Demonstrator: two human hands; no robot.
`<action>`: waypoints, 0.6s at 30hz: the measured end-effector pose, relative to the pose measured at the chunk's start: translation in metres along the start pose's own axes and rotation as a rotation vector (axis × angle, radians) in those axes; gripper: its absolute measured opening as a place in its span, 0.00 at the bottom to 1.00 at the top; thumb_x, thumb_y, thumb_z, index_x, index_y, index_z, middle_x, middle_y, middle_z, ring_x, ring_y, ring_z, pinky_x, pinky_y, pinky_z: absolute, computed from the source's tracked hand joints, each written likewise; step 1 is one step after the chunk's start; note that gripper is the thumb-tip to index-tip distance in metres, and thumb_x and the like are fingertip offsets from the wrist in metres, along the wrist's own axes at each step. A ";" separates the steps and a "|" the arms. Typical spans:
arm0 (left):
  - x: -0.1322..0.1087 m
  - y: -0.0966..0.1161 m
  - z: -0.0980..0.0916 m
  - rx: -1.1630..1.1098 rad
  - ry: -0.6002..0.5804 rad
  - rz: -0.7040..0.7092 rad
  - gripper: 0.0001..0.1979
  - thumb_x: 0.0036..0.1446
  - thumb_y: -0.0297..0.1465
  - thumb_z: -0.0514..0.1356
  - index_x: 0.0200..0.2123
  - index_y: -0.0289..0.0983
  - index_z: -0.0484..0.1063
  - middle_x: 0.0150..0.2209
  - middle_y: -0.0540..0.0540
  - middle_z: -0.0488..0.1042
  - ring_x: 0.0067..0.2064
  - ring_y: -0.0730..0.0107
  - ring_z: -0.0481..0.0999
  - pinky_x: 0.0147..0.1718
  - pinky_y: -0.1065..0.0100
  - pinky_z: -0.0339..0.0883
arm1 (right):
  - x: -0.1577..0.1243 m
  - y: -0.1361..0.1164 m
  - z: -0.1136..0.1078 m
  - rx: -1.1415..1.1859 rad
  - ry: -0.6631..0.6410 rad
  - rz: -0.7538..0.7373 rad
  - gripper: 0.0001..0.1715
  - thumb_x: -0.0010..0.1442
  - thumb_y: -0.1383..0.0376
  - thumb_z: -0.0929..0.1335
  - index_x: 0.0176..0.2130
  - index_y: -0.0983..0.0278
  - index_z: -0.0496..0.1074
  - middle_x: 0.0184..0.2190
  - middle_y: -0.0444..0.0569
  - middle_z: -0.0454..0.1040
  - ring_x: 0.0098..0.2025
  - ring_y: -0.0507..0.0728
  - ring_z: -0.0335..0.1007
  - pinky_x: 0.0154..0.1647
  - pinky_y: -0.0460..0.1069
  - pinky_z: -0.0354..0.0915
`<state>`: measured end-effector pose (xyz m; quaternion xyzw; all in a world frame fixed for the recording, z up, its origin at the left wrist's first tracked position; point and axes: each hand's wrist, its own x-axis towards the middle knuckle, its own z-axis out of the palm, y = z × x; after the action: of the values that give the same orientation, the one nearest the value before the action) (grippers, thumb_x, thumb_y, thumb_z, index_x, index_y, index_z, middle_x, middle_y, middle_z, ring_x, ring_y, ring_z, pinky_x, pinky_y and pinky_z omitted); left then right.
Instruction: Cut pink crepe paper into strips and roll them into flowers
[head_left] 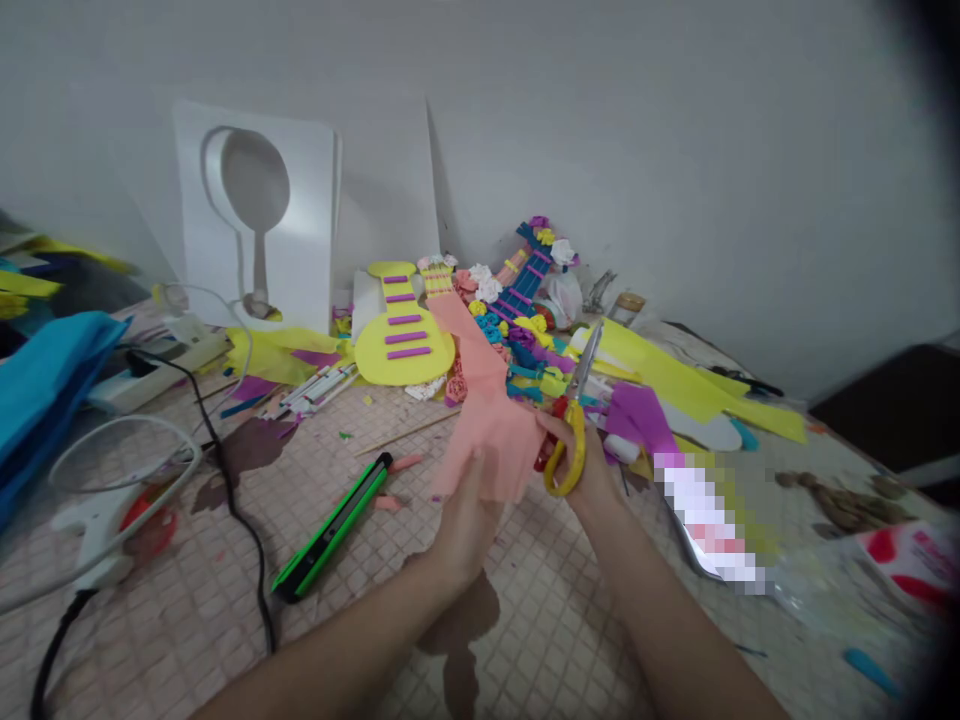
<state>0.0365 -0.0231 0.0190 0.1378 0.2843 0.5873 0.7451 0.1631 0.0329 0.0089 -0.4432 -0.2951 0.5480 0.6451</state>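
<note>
A sheet of thin peach crepe paper (491, 440) hangs from my hands over the middle of the table. My left hand (471, 515) is closed on its lower part, its fingers partly behind the paper. On the right, my right hand (581, 460) grips a pair of scissors (576, 415) with yellow handles, the blades pointing up and away. Fingertips of that hand also touch the paper's right edge. Behind the paper lies a yellow guitar-shaped cutout (405, 345) with purple strips across it.
A green utility knife (334, 530) lies left of my hands. Further left are a white glue gun (97, 530) and its black cable (225, 490). Paper flowers (487, 285) and a dark blue guitar neck (529, 280) pile up at the back. A blurred-out phone (705, 530) rests on the right.
</note>
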 end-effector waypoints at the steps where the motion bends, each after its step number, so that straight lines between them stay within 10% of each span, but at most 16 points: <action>1: -0.001 -0.001 -0.001 0.008 0.001 -0.005 0.06 0.48 0.36 0.63 0.31 0.43 0.78 0.47 0.48 0.75 0.60 0.62 0.59 0.54 0.72 0.61 | -0.002 0.000 -0.002 -0.007 0.000 -0.001 0.17 0.38 0.62 0.74 0.27 0.62 0.64 0.09 0.33 0.58 0.10 0.46 0.51 0.08 0.41 0.48; 18: 0.004 0.014 -0.001 0.021 0.002 0.106 0.10 0.52 0.35 0.59 0.34 0.36 0.77 0.45 0.45 0.76 0.56 0.60 0.65 0.57 0.65 0.56 | -0.029 -0.001 0.007 -0.035 -0.088 -0.104 0.17 0.38 0.65 0.75 0.28 0.63 0.66 0.16 0.35 0.64 0.12 0.42 0.52 0.11 0.40 0.49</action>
<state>0.0252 -0.0159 0.0243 0.1598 0.2835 0.6232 0.7111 0.1513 0.0064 0.0157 -0.4142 -0.3554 0.5274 0.6511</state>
